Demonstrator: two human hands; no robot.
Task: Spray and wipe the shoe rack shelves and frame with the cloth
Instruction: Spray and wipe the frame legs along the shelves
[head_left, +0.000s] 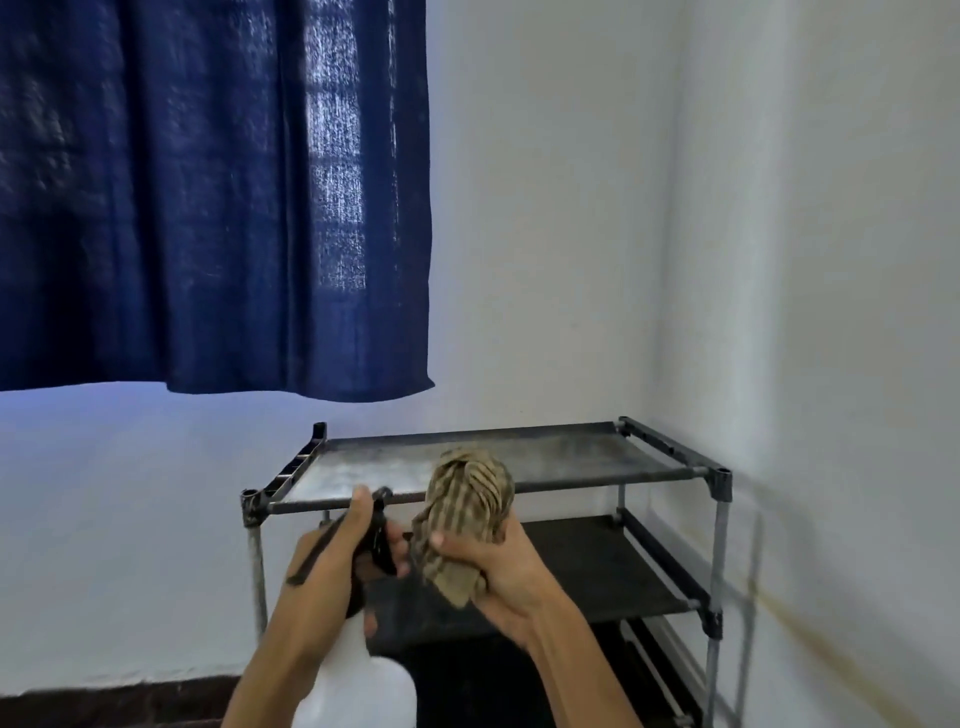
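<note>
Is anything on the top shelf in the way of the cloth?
Nothing visible is. The cloth, bunched in the right hand, is just in front of the top shelf, which has nothing on it. The left hand holds the spray bottle off to the side.

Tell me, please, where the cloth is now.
The cloth is bunched in the right hand, low in the head view, beside the spray bottle and before the shoe rack.

Left hand wrapped around the black trigger head of a white spray bottle, right hand gripping a bunched tan striped cloth above its fingers, shoe rack just beyond both, blue curtain above.
</note>
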